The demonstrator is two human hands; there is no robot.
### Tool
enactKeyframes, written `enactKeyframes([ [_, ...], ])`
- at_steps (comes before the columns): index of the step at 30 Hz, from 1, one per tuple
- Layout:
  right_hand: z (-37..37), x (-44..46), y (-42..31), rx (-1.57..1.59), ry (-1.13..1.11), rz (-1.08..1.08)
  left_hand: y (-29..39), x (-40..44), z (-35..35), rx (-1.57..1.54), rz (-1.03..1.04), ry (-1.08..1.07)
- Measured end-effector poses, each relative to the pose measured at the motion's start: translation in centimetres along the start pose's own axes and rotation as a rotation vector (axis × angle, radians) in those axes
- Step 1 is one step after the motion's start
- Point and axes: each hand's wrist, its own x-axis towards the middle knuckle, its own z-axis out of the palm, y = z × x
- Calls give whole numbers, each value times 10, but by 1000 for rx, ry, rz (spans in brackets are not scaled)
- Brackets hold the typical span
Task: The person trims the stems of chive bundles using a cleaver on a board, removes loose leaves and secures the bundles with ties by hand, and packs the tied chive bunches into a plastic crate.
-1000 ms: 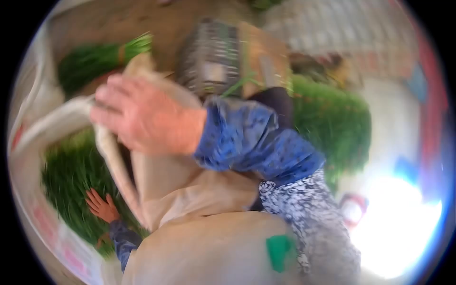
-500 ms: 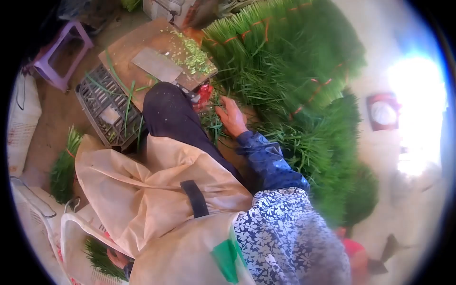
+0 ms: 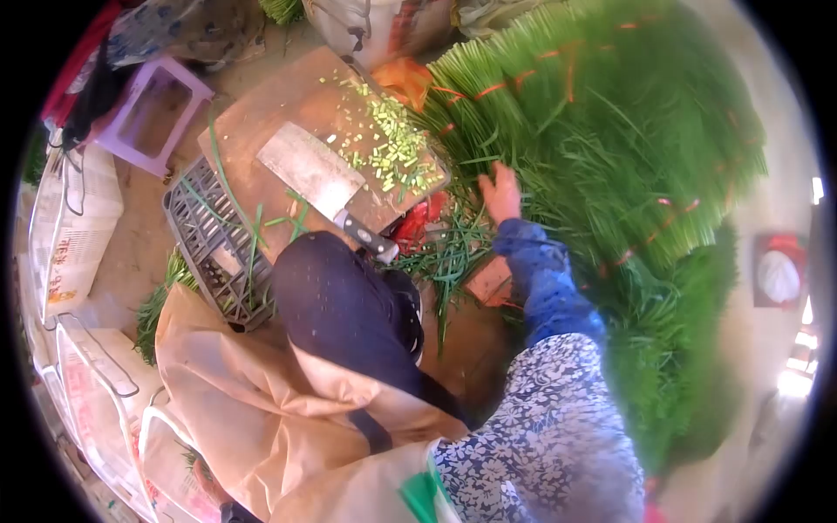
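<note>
My right hand (image 3: 500, 193) reaches out at the near edge of a big pile of long green garlic chive-like bundles (image 3: 593, 131) tied with orange-red bands. Its fingers look apart, with nothing plainly held, and touch or hover by the stalks. My left hand (image 3: 207, 482) shows only partly at the lower left, beside the mouth of a white woven bag (image 3: 170, 462); a few green tips show near it, and its fingers are mostly hidden. A cleaver (image 3: 309, 167) lies flat on the wooden board (image 3: 270, 91), beside chopped pale-green stem pieces (image 3: 397, 144).
The board rests on a grey plastic crate (image 3: 205, 209). Loose green leaves (image 3: 449, 261) and a reddish brick-like block (image 3: 490, 283) lie by my knee. A purple stool (image 3: 157, 113) stands at the upper left, above white bags (image 3: 78, 227). Another green bundle (image 3: 166, 301) lies beside the crate.
My right hand has moved forward from the loose leaves to the tied bundles. The left hand sits lower at the bag, and the greens beside it have mostly gone from sight. The view has shifted.
</note>
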Motion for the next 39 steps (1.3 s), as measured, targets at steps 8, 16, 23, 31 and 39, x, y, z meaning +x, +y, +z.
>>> enactKeyframes([
  [8,20,163,36,-462,26,-35,42,-16,-28,130,-118,-73],
  [16,46,209,49,-586,-222,345,91,2,-57,147,-92,-84],
  [23,-5,189,15,-187,-77,197,163,122,-74,-153,198,157],
  [31,-127,128,-155,259,75,-265,500,166,-54,-687,734,-257],
  [39,-156,68,-402,643,210,-884,596,211,-56,-1236,1132,-619],
])
